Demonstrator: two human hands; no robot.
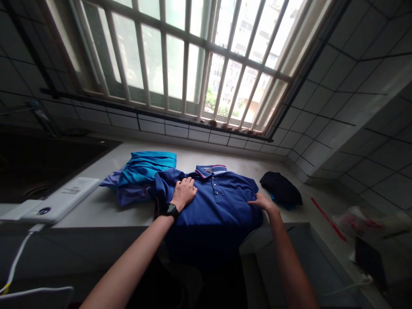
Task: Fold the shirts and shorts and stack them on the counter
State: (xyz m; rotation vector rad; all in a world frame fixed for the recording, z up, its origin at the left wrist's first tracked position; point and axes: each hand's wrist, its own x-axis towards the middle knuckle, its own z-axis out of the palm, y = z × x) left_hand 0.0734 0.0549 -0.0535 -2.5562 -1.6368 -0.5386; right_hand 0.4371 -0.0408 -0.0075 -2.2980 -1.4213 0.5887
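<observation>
A dark blue polo shirt (209,206) lies front side up on the white counter, and its lower part hangs over the front edge. Its striped collar (206,171) points toward the window, with the button placket below. My left hand (185,192), wearing a black watch (169,210), rests on the shirt near the left shoulder with its fingers curled into the fabric. At the opposite side edge, my right hand (261,201) grips the shirt, thumb on top; its other fingers are partly hidden.
Folded teal and purple clothes (148,167) lie left of the shirt, and a dark folded garment (280,188) lies right. A white power bank (71,197) with a cable sits by the dark sink (58,159). A red strip (328,219) lies at right. Behind stands a barred window (180,64).
</observation>
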